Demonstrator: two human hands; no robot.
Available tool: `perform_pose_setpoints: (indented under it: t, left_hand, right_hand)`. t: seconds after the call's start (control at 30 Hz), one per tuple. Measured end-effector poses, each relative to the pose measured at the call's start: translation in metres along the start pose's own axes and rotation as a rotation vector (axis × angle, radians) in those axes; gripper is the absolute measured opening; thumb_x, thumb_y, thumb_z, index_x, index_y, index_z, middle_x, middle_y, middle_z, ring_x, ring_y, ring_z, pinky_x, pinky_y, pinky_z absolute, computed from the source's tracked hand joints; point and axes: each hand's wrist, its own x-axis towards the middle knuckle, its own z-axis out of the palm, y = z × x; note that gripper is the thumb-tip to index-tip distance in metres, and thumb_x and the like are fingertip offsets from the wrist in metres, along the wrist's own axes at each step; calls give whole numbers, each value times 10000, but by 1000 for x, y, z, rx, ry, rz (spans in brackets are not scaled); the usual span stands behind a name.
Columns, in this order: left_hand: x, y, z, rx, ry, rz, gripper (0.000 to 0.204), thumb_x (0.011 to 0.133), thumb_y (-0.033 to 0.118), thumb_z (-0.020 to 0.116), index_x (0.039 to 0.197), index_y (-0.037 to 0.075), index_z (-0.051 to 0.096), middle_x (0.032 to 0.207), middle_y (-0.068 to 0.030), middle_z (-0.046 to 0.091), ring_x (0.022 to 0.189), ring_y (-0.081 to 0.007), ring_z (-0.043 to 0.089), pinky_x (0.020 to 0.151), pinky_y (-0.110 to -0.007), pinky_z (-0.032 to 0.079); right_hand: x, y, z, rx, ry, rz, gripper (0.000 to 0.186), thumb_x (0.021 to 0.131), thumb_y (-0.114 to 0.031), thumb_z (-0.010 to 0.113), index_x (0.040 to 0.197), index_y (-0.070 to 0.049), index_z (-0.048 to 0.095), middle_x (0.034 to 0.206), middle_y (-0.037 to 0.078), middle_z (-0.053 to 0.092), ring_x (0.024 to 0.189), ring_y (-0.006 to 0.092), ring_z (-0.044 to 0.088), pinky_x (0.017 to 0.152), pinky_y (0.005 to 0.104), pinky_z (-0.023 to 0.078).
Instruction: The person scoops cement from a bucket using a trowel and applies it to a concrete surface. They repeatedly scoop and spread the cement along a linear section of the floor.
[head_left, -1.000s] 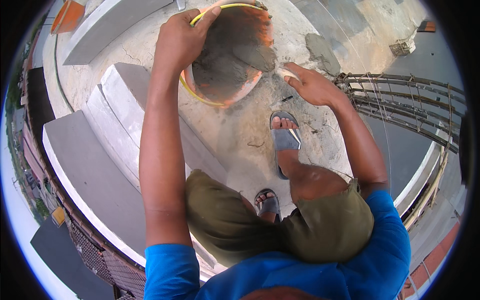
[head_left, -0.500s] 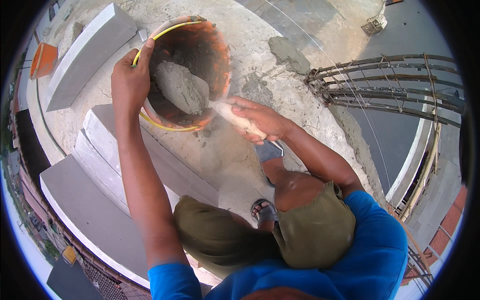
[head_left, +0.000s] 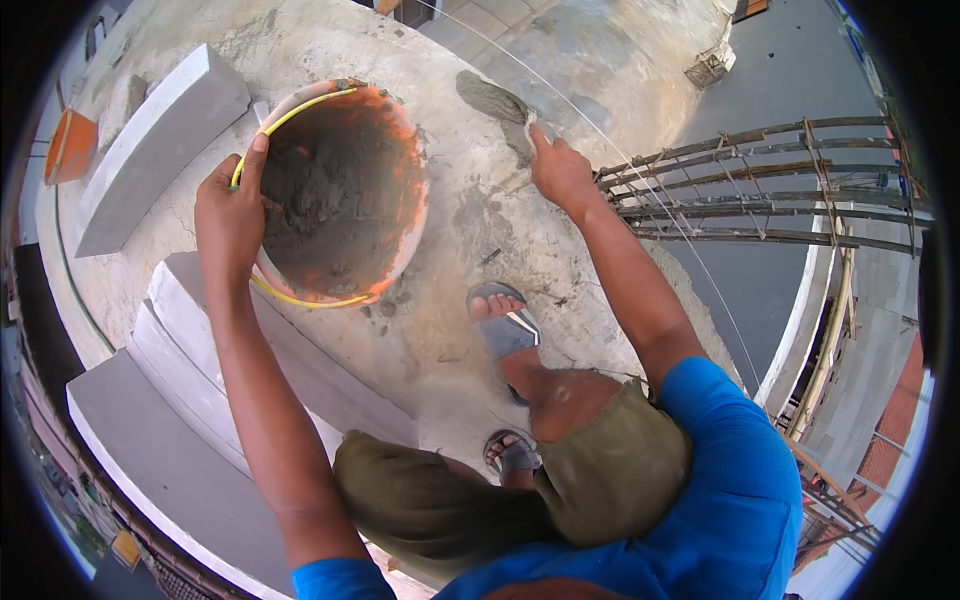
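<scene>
My left hand (head_left: 228, 215) is closed on the near-left rim and yellow handle of a mortar-smeared orange bucket (head_left: 405, 160). Grey wet mortar (head_left: 325, 235) coats its inside and lies at the bottom. Out to the right, beyond the bucket, my right hand (head_left: 562, 175) is closed on a trowel, whose grip is mostly hidden by the fingers. Beside that hand, an elongated grey mass of mortar (head_left: 492, 102) is over the concrete. Where the trowel blade ends and the mortar begins, I cannot make out.
Pale blocks (head_left: 165, 150) lie left of the bucket, with more stacked slabs (head_left: 165, 440) nearer me. A smaller orange bucket (head_left: 72, 147) stands far left. On the right, a rebar cage (head_left: 750, 185) juts past the concrete edge, and a thin string crosses above. My sandalled feet (head_left: 505, 320) are between.
My right hand has brought the trowel out of the bucket, moving it right and farther away. My left hand stays on the bucket; the whole view has shifted slightly.
</scene>
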Motion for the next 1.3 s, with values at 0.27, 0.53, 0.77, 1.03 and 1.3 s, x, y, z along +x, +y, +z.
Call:
perform_pose_setpoints:
  t: [0.27, 0.53, 0.77, 1.03, 1.3]
  left_hand:
    - [0, 2, 0, 9, -3, 21, 647, 1059, 587, 659, 831, -17, 687, 635, -69, 551, 607, -151, 541, 633, -351, 467]
    - [-8, 20, 3, 152, -66, 38, 591, 1090, 534, 637, 1100, -35, 796, 809, -78, 700, 763, -137, 595, 763, -327, 513]
    - [-10, 17, 5, 133, -13, 67, 653, 1059, 588, 658, 861, -30, 727, 628, -49, 526, 619, -136, 498, 612, -366, 450]
    - [-15, 29, 16, 218, -80, 29, 558, 1027, 606, 680, 1006, 70, 831, 626, -85, 587, 611, -190, 567, 647, -382, 491]
    - [-28, 22, 7, 225, -131, 112, 589, 1017, 616, 686, 1083, 49, 829, 676, -81, 655, 666, -191, 651, 690, -366, 529]
  right_hand:
    - [-63, 19, -13, 395, 47, 87, 528, 1116, -291, 506, 1604, -114, 410, 1074, 226, 708, 932, 367, 765, 802, 537, 593]
    - [-15, 5, -20, 1475, -496, 519, 375, 1145, -328, 481, 1478, -157, 453, 866, 39, 554, 574, 131, 497, 483, 306, 439]
    - [-149, 50, -26, 1446, -447, 599, 388, 1145, -327, 495, 1502, -174, 470, 893, 78, 598, 610, 166, 578, 513, 350, 478]
    - [-95, -90, -53, 348, -50, -535, 500, 1035, -256, 642, 1514, -144, 552, 1086, 207, 724, 923, 419, 749, 829, 504, 603]
    - [-114, -136, -20, 347, -377, -608, 543, 1020, -218, 617, 1532, -65, 521, 1092, 250, 731, 983, 463, 735, 880, 550, 588]
